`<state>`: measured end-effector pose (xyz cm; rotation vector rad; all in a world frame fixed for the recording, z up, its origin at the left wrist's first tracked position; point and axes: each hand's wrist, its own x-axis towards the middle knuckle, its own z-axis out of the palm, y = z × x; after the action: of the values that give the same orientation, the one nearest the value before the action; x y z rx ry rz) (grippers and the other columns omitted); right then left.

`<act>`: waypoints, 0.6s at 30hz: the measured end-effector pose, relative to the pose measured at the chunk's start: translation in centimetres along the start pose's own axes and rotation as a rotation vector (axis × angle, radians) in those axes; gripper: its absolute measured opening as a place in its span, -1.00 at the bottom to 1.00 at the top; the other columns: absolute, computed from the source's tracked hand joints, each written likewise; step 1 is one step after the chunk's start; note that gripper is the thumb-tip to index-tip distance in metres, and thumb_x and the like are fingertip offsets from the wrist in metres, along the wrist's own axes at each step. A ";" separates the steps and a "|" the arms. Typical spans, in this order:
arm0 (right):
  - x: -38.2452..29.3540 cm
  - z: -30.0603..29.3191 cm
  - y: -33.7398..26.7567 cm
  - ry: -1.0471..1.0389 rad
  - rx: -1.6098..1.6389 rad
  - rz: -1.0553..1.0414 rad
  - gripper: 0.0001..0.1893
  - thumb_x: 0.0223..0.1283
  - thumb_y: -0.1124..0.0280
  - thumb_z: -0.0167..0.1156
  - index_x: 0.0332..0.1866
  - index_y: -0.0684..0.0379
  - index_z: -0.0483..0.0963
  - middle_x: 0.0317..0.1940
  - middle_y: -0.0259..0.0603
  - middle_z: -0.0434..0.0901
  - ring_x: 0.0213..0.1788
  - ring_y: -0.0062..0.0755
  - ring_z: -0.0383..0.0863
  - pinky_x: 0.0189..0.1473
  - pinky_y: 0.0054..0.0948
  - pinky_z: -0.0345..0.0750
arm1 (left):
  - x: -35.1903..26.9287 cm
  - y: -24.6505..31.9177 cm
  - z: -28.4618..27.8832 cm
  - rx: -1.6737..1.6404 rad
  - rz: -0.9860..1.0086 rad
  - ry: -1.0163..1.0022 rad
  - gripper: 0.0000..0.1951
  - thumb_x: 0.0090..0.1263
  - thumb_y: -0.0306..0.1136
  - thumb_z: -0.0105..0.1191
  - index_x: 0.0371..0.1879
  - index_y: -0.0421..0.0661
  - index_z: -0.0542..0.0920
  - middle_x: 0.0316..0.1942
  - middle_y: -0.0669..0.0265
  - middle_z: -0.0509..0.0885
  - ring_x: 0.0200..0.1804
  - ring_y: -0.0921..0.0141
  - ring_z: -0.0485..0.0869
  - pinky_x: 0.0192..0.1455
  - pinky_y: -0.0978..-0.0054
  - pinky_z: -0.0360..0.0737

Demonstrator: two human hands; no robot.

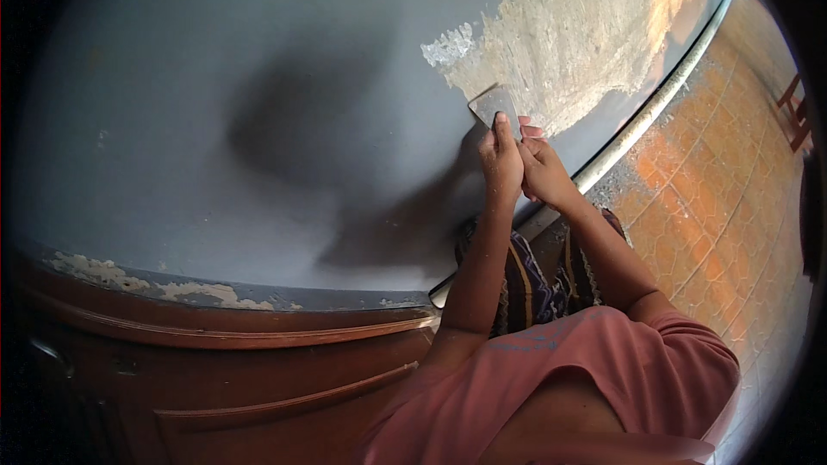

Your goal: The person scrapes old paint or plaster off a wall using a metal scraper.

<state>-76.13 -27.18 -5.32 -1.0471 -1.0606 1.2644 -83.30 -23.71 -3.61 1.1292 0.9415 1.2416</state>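
A flat metal scraper [494,105] rests with its edge against the grey painted wall [194,26], at the border of a bare patch [555,45] where the paint is off. My left hand [501,161] grips the scraper from the left, its thumb laid along the blade. Pressed up against it, my right hand [544,171] wraps the tool from the other side, with some fingertips showing past the blade. Both hands hide the tool's lower end. A jagged pale flap of paint or filler [449,45] marks the patch's upper left edge.
A pale pipe-like skirting [636,129] follows the wall's foot. Grey debris [614,184] and dust lie on the orange tiled floor [698,206]. To the left is a brown wooden door [291,368], its frame bordered by flaking paint [213,294]. Red wooden furniture legs [796,113] stand far right.
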 end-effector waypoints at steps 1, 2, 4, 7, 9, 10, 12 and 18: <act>0.4 -0.1 0.4 0.020 -0.010 -0.015 -0.59 0.31 0.21 -0.18 -0.59 0.27 0.33 -0.80 -0.26 0.37 -0.86 -0.55 0.29 -0.80 -0.56 0.24 | 0.2 0.0 0.1 -0.028 -0.010 0.010 -0.53 0.44 -0.09 -0.30 -0.34 -0.33 0.49 -0.52 0.14 0.60 -0.49 0.35 0.59 -0.37 0.47 0.56; 0.2 -0.3 1.1 0.004 -0.002 0.000 -0.60 0.31 0.23 -0.17 -0.59 0.28 0.33 -0.79 -0.24 0.38 -0.86 -0.55 0.30 -0.80 -0.56 0.25 | 0.1 -0.3 0.3 -0.092 -0.050 0.008 -0.54 0.44 -0.11 -0.28 -0.35 -0.34 0.49 -0.52 0.13 0.59 -0.48 0.34 0.59 -0.37 0.47 0.56; 0.6 0.4 1.3 0.062 0.024 -0.079 -0.60 0.30 0.24 -0.16 -0.59 0.28 0.33 -0.80 -0.24 0.37 -0.86 -0.55 0.29 -0.80 -0.56 0.25 | 0.4 0.2 0.2 -0.062 -0.035 -0.008 -0.55 0.43 -0.11 -0.26 -0.35 -0.34 0.49 -0.52 0.13 0.59 -0.47 0.35 0.59 -0.37 0.47 0.57; 1.1 0.7 -1.8 0.064 0.062 -0.032 -0.62 0.30 0.26 -0.14 -0.57 0.30 0.34 -0.76 -0.24 0.40 -0.82 -0.54 0.33 -0.78 -0.55 0.26 | 1.5 1.9 0.3 -0.020 0.081 0.006 -0.56 0.42 -0.10 -0.24 -0.29 -0.33 0.48 -0.47 0.14 0.58 -0.49 0.35 0.58 -0.41 0.47 0.55; 1.7 0.5 -3.3 -0.052 0.016 -0.042 -0.63 0.29 0.27 -0.13 -0.54 0.32 0.37 -0.71 -0.23 0.43 -0.78 -0.53 0.36 -0.76 -0.55 0.28 | 1.6 3.8 0.5 -0.054 0.082 -0.014 -0.56 0.41 -0.09 -0.23 -0.29 -0.32 0.48 -0.48 0.13 0.58 -0.49 0.36 0.58 -0.41 0.47 0.55; 1.7 0.3 -3.3 -0.045 -0.044 -0.067 -0.63 0.30 0.28 -0.14 -0.52 0.33 0.38 -0.72 -0.23 0.42 -0.78 -0.53 0.37 -0.75 -0.55 0.28 | 1.7 3.4 0.5 -0.097 0.073 -0.012 -0.56 0.41 -0.08 -0.23 -0.30 -0.32 0.48 -0.49 0.13 0.57 -0.48 0.36 0.58 -0.42 0.47 0.56; 0.8 -0.2 -1.9 0.008 -0.110 -0.143 -0.64 0.30 0.29 -0.14 -0.53 0.32 0.38 -0.75 -0.25 0.40 -0.79 -0.54 0.36 -0.74 -0.55 0.28 | 1.0 1.4 1.1 -0.124 0.032 0.025 -0.54 0.42 -0.08 -0.25 -0.32 -0.33 0.48 -0.49 0.15 0.57 -0.46 0.36 0.58 -0.37 0.48 0.55; 2.1 0.1 -4.0 -0.049 -0.106 -0.130 -0.66 0.26 0.31 -0.14 -0.51 0.36 0.38 -0.70 -0.08 0.42 -0.71 -0.33 0.45 -0.59 -0.38 0.39 | 1.6 4.3 1.2 -0.087 0.088 0.011 -0.52 0.44 -0.07 -0.30 -0.35 -0.33 0.49 -0.47 0.16 0.58 -0.44 0.39 0.55 -0.33 0.52 0.52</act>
<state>-75.38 -25.22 -1.35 -1.0135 -1.2251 1.1441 -82.86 -22.43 0.90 1.1058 0.8455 1.3491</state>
